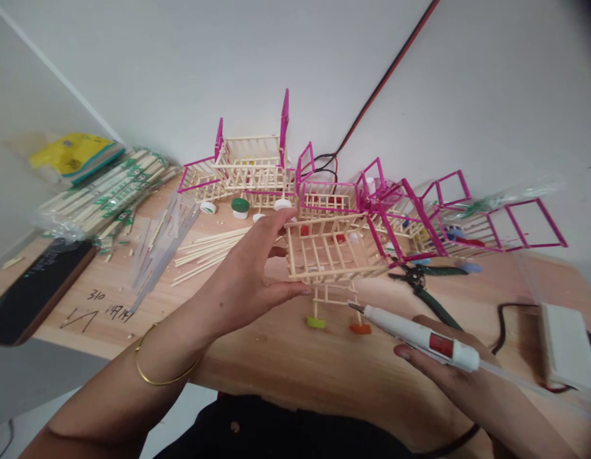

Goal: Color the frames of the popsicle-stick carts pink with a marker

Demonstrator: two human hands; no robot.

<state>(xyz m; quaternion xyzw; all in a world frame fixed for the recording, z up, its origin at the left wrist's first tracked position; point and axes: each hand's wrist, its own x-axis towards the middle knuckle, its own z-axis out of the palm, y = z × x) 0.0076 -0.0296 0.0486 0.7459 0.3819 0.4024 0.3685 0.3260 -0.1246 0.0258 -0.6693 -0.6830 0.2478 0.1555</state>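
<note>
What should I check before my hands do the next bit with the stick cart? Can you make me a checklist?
1. Left hand holding the stick cart: ok.
2. Right hand holding the glue gun: ok.
3. Glue gun's tip apart from the left fingers: ok, there's a gap.
4. Glue gun hot: cannot tell, so treat it as hot.
5. Green cap and orange cap stuck firmly to the legs: cannot tell.
6. Table free of wood bits: not ok, some are scattered on the left.

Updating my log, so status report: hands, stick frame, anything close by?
Left hand holding stick frame. Right hand holding glue gun, nozzle near frame's legs. Pliers lying just beyond right hand.
</note>
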